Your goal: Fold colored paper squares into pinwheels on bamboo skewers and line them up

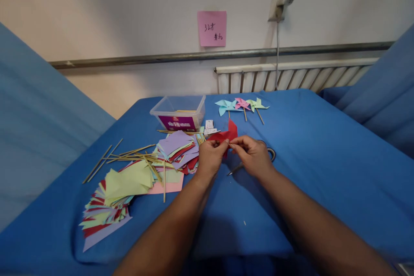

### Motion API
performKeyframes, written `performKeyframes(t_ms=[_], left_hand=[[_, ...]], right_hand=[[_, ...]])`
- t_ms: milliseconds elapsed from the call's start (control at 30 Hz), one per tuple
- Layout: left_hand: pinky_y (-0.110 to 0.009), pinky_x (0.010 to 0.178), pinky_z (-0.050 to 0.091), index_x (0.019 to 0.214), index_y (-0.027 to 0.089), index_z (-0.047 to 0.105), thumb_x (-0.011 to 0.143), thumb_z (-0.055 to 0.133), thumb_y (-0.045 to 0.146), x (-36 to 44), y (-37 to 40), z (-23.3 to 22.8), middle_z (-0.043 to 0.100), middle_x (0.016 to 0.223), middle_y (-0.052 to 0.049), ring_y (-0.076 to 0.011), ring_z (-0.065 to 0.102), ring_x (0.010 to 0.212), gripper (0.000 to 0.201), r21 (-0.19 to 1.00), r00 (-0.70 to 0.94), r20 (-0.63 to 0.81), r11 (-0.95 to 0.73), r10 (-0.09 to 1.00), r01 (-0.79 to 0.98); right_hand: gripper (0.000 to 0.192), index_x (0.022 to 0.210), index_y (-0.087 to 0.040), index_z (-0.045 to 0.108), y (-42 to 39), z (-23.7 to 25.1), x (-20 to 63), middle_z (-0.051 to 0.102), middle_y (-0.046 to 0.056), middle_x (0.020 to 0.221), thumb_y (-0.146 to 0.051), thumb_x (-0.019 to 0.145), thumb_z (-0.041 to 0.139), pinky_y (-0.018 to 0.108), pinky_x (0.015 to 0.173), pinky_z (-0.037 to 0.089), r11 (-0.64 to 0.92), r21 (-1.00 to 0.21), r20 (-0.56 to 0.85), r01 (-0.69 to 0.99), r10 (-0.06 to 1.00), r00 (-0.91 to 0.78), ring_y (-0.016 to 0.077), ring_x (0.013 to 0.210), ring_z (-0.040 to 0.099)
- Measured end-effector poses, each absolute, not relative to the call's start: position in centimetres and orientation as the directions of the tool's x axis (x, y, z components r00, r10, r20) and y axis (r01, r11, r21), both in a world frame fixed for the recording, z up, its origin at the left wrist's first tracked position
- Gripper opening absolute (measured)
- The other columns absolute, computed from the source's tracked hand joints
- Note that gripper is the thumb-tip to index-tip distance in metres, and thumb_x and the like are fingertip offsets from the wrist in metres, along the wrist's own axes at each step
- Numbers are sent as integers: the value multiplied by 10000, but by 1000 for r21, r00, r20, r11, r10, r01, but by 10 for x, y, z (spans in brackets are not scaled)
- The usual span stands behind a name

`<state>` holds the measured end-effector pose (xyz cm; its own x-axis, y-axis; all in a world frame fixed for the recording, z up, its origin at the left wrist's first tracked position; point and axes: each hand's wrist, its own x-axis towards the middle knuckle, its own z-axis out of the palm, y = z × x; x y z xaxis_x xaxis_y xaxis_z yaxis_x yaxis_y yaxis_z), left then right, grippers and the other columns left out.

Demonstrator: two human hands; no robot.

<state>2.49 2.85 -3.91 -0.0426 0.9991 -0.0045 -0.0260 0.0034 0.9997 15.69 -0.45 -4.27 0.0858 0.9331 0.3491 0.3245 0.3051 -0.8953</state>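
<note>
Fingertips (226, 144) of both hands pinched together on a folded red paper piece (230, 133), left hand (210, 157) and right hand (254, 155) meeting thumb-to-thumb just above the tabletop, near its middle; something thin and pale between the pinches, maybe a pin or stick end, too small to tell. Then, big to small: blue cloth-covered table (323, 159) under everything, white ribbed radiator (291, 78) along the wall behind, pink sticky note (211, 28) with handwriting above. Clear plastic box with purple label (179, 114) at the far edge, left of centre. Fanned stack of coloured paper squares (110, 202) near the left front, second looser heap of purple and red sheets (179, 148) just beside the left hand. Scattered thin wooden sticks (129, 154) between and over the heaps. Three finished paper pinwheels on sticks (242, 105), light blue, pink, pale green, lying side by side beyond the hands. Metal scissors (270, 153) partly hidden under the right hand, blade tip poking out below. Small white card scraps (210, 127) by the box. Handling call on the red piece: very light, thin, creases easily, tears if pulled at a point; folds springy, likely to pop open if released. Best grip at the centre where layers overlap, pinched flat between thumb and forefinger, not on the loose outer tips.
</note>
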Motion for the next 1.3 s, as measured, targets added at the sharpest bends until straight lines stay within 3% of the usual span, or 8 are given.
performKeyframes(t_ms=[267, 633, 1100, 1300], left_hand=[[-239, 544, 427, 740, 130, 752, 586, 806, 322, 28, 22, -31, 710, 682, -56, -143, 593, 566, 252, 975, 15, -96, 97, 995, -199], [-250, 638, 465, 739, 134, 748, 566, 808, 281, 31, 18, -23, 722, 714, -46, -146, 619, 625, 236, 944, 71, -131, 147, 989, -295], [-239, 610, 456, 718, 133, 729, 564, 796, 260, 31, 19, -25, 699, 678, -36, -133, 608, 599, 211, 932, 69, -156, 170, 985, -321], [-245, 591, 454, 725, 133, 730, 568, 792, 276, 32, 19, -26, 704, 692, -43, -144, 605, 598, 222, 958, 35, -130, 134, 991, -254]], right_hand=[[186, 852, -188, 673, 0, -44, 158, 723, 32, 786, -358, 835, 598, 285, 675, 524, 250, -925, 305, 287, 938, 166, 164, 681, 673], [147, 804, -203, 672, -4, -39, 159, 709, 15, 708, -335, 807, 606, 282, 630, 508, 230, -933, 295, 278, 929, 221, 170, 643, 665], [132, 810, -211, 677, -4, -42, 157, 713, 13, 739, -325, 802, 611, 293, 651, 511, 230, -936, 295, 266, 925, 237, 172, 657, 665], [149, 839, -212, 689, -6, -41, 157, 722, 22, 770, -333, 822, 604, 298, 669, 512, 259, -911, 340, 320, 912, 230, 175, 679, 667]])
